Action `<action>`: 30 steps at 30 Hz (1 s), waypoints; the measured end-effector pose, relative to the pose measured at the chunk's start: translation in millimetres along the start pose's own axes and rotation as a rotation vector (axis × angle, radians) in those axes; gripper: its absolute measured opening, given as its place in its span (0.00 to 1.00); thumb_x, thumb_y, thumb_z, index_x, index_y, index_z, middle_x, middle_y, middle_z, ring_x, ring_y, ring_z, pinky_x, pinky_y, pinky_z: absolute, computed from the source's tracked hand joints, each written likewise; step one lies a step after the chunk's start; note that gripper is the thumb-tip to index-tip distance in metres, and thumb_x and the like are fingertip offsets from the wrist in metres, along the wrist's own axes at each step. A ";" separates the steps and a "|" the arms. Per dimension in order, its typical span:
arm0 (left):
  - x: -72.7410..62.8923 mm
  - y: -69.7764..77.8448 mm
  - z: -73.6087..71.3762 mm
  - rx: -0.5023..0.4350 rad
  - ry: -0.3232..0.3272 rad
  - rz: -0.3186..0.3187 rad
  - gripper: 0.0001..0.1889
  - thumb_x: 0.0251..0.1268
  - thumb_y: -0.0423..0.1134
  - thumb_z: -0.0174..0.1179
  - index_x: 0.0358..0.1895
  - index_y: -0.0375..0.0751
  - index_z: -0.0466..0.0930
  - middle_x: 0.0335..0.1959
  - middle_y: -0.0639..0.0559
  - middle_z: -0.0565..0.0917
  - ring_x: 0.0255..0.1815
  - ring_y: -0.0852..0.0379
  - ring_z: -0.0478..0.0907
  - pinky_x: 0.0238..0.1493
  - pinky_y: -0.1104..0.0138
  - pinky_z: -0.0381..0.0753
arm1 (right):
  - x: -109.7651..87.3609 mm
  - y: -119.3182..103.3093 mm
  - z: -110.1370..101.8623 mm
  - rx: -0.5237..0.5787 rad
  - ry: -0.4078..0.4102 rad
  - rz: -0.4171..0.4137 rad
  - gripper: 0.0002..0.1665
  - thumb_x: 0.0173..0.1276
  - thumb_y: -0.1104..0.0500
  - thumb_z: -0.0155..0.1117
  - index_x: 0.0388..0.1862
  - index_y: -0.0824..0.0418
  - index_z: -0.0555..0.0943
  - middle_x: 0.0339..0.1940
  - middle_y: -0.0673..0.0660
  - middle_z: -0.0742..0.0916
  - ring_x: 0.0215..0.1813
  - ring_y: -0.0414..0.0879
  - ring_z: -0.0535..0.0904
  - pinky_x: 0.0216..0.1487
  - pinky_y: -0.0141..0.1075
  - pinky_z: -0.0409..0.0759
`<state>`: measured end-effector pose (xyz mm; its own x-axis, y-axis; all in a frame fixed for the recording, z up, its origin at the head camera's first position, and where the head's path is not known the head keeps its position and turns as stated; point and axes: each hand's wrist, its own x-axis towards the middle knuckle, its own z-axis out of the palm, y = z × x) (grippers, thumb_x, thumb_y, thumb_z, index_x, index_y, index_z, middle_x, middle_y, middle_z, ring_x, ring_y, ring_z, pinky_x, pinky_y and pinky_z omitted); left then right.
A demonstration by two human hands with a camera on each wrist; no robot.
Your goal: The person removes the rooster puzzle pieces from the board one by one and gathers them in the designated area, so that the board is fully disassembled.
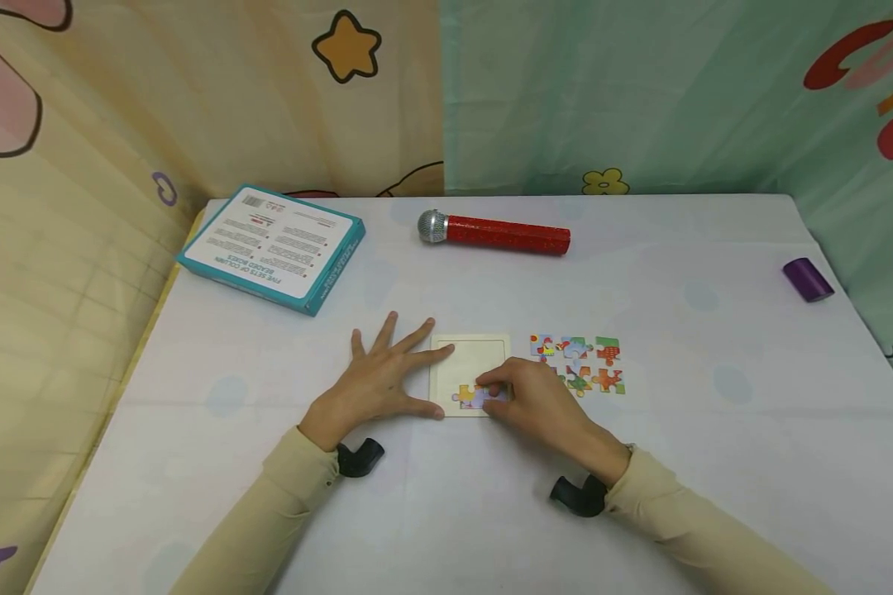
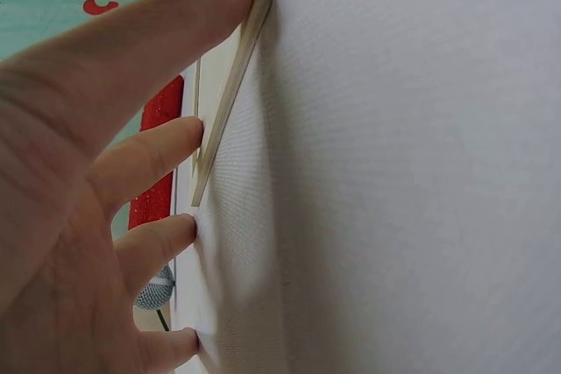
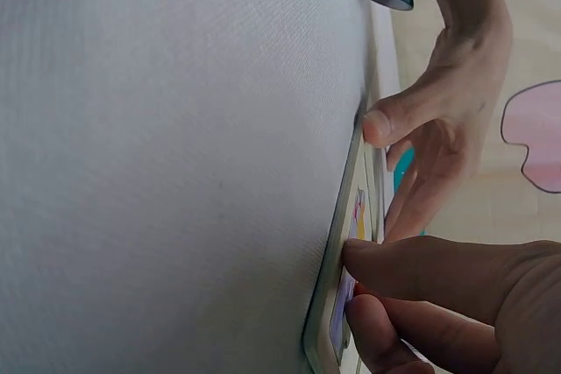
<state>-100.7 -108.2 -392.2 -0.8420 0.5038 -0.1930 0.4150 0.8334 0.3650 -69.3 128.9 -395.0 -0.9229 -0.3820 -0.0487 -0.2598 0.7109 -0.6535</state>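
A small cream puzzle tray [image 1: 470, 340] lies flat on the table, with joined jigsaw pieces [image 1: 465, 397] along its near edge. My left hand [image 1: 378, 382] is spread beside it, thumb at the near left corner and index fingertip over the left rim. In the left wrist view that thumb [image 2: 210, 6] rests on the tray's edge. With thumb and index finger my right hand [image 1: 546, 406] pinches a purple-blue jigsaw piece [image 3: 342, 299] low inside the tray's right part; the fingers partly hide it. Several loose jigsaw pieces [image 1: 608, 351] lie in two rows right of the tray, some behind the right hand.
A teal-and-white box [image 1: 271, 244] lies at the back left. Behind the tray is a red microphone [image 1: 506, 235] with a silver head. A purple cylinder [image 1: 808, 279] lies near the right edge. Curtains [image 1: 610, 91] hang close behind the table.
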 end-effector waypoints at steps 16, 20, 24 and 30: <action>0.4 -0.9 1.4 -0.004 -0.005 -0.015 0.48 0.40 0.66 0.74 0.71 0.65 0.68 0.80 0.54 0.51 0.78 0.32 0.34 0.62 0.24 0.34 | -1.4 -2.7 3.9 -0.020 0.043 0.047 0.11 0.55 0.65 0.73 0.38 0.55 0.88 0.27 0.44 0.82 0.29 0.38 0.73 0.33 0.33 0.73; 0.5 -0.6 1.7 -0.003 0.003 -0.006 0.47 0.40 0.66 0.74 0.71 0.64 0.69 0.79 0.53 0.52 0.78 0.31 0.34 0.62 0.24 0.35 | -0.6 -2.4 3.5 -0.014 0.035 0.052 0.11 0.55 0.65 0.73 0.38 0.55 0.87 0.27 0.43 0.81 0.27 0.38 0.72 0.30 0.33 0.72; 0.3 -0.3 1.7 -0.004 0.006 -0.003 0.47 0.40 0.66 0.74 0.71 0.64 0.69 0.79 0.53 0.52 0.78 0.31 0.34 0.62 0.24 0.35 | -0.7 -2.1 3.3 -0.010 0.040 0.049 0.11 0.55 0.65 0.73 0.38 0.54 0.86 0.26 0.43 0.81 0.26 0.37 0.71 0.29 0.33 0.71; 0.1 -1.2 1.6 -0.001 0.004 -0.002 0.47 0.40 0.67 0.73 0.71 0.64 0.69 0.80 0.54 0.51 0.78 0.32 0.34 0.62 0.24 0.35 | -1.1 -0.8 4.3 0.002 0.054 0.043 0.12 0.54 0.65 0.74 0.37 0.54 0.85 0.27 0.43 0.82 0.27 0.37 0.73 0.30 0.34 0.72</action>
<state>-100.8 -108.7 -394.2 -0.8442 0.5012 -0.1899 0.4129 0.8341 0.3659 -66.9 126.3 -397.6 -0.9472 -0.3187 -0.0356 -0.2193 0.7248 -0.6531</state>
